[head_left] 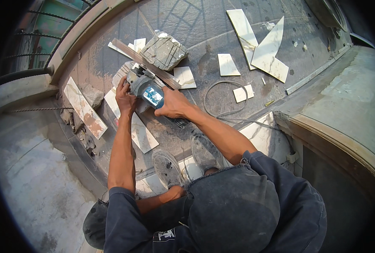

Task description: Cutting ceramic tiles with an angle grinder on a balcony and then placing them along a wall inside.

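A blue and grey angle grinder (152, 94) is held in both hands over the floor in front of my feet. My left hand (125, 97) is wrapped round the front end, by the grey head. My right hand (173, 103) grips the body from the other side. Just beyond the head, a long narrow brown strip (160, 73) lies slanted against a grooved concrete block (164, 51). The grinder hides part of this strip, and I cannot make out its disc. Under and beside my left forearm lies a white marble-look tile strip (143, 134).
Another stained tile strip (85, 108) rests by broken stone (91, 96) at left. Cut tile pieces (243, 36) are scattered at far right. A grey cable (205, 93) loops over the floor near a small tile (243, 93). Raised ledges border both sides; a metal railing (40, 54) stands far left.
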